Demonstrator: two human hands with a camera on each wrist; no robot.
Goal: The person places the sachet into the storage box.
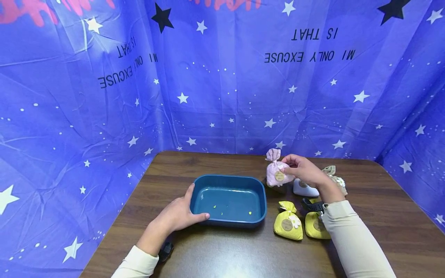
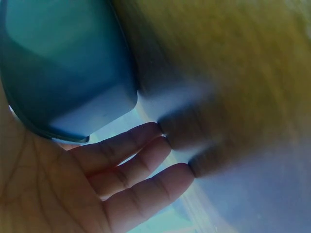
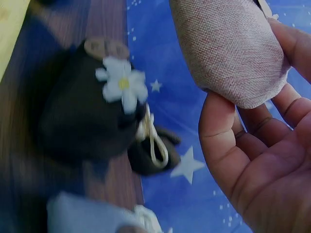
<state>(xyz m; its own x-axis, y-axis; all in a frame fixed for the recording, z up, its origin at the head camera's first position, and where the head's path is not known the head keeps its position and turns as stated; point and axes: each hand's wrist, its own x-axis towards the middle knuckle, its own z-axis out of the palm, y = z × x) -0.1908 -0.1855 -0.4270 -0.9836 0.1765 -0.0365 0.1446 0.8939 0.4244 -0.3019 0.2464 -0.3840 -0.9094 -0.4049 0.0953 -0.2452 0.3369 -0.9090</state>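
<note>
My right hand [image 1: 306, 170] pinches a small pink cloth sachet [image 1: 274, 173], tied at the neck with a round tan label, and holds it above the table. In the right wrist view, thumb and fingers press its woven sides. Below it lies a dark sachet [image 3: 82, 107] with a white flower, mostly hidden in the head view. My left hand [image 1: 177, 214] rests at the left end of a dark blue rectangular tub [image 1: 229, 222], its thumb along the front rim. In the left wrist view, three fingers extend fairly straight beside the tub wall.
Two yellow sachets [image 1: 288, 227] lie right of the tub, one partly behind the right sleeve. A whitish sachet [image 1: 303, 189] and a beige one [image 1: 342, 185] sit under and beyond the right wrist. Small yellow bits dot the tub's floor. A blue starry curtain [image 1: 222, 96] borders the table.
</note>
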